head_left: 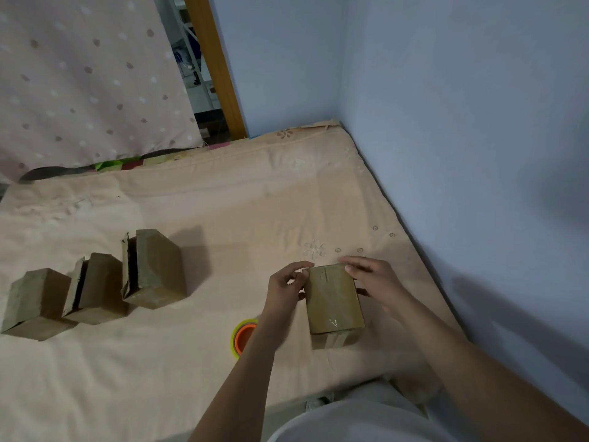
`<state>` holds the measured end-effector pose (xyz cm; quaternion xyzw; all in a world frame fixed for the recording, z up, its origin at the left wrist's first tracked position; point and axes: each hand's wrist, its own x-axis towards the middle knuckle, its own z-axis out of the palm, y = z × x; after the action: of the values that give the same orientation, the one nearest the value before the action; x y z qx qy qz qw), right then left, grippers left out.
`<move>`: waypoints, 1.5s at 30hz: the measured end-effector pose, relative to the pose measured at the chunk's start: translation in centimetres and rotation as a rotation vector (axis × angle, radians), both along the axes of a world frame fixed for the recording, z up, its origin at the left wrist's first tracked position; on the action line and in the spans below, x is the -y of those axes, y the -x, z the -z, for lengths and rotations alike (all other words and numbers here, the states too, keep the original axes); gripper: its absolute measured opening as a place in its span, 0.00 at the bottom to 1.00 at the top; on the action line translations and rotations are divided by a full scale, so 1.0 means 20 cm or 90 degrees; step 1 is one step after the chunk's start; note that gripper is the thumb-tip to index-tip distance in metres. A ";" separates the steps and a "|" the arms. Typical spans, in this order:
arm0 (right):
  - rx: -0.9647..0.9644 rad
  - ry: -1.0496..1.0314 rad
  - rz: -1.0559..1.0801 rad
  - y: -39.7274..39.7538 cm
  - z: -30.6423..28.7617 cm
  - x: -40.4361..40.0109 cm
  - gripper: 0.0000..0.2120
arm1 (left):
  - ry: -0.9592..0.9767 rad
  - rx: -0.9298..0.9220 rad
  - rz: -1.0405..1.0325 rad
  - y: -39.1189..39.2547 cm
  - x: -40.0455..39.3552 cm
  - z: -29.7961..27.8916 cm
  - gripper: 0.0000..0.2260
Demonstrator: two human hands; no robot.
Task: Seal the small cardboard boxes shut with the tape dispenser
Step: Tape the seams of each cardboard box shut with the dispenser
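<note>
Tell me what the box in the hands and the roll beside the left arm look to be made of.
Box: brown cardboard, matte, with a glossy strip on top that looks like clear tape. Roll: likely plastic, going by its bright orange and yellow-green rings; partly hidden behind the arm.

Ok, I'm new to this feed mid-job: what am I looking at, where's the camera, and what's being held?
There is no machine here: a person works with bare hands. The single picture comes from a camera worn on the person's head, looking forward and down. The left hand and right hand each have a grip on a side of a small cardboard box, which carries shiny clear tape along its top. It sits on a bed covered by a peach sheet. Three more boxes stand in a row to the left; at least two show open flaps. An orange and yellow-green tape roll lies beside the left wrist.
</note>
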<state>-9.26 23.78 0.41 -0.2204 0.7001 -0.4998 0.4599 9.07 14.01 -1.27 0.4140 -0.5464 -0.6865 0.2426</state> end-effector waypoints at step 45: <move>-0.030 -0.267 0.132 -0.09 -0.01 0.19 0.22 | -0.125 0.365 -0.169 0.17 0.03 -0.06 0.21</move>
<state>-7.46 19.93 0.66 -0.0587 0.8181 -0.3827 0.4253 5.75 13.41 -0.08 0.6794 -0.4650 -0.5537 0.1249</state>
